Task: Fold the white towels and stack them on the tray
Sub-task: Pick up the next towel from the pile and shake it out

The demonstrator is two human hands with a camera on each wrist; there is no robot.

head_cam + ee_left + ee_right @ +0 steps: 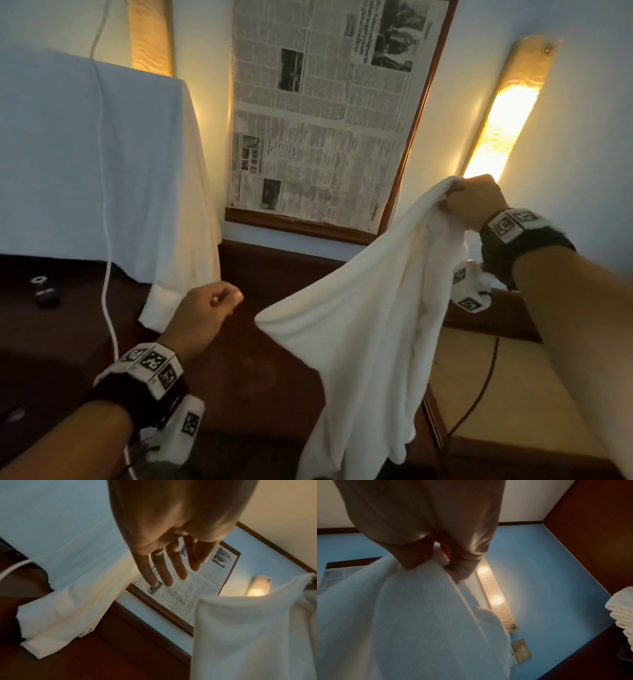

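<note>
A white towel (pixel 370 308) hangs unfolded in the air over the dark wooden top (pixel 239 370). My right hand (pixel 462 198) holds it up high at the right, and in the right wrist view the thumb and fingers (pixel 457 572) pinch the towel's (pixel 402 615) top edge. My left hand (pixel 227 298) is lower, just left of the towel's free corner (pixel 262 320), apart from it and holding nothing. In the left wrist view its fingers (pixel 164 574) are straight and spread beside the towel (pixel 248 635). A stack of folded white towels (pixel 623 618) shows at the right edge; what it stands on is hidden.
A white sheet (pixel 85 154) drapes a bulky object at the left, with a white cable (pixel 106 240) hanging over it. A framed newspaper (pixel 325 113) and a lit lamp (pixel 503 116) are on the wall ahead. A dark remote (pixel 44 291) lies at the left. A beige surface (pixel 496 394) lies at the right.
</note>
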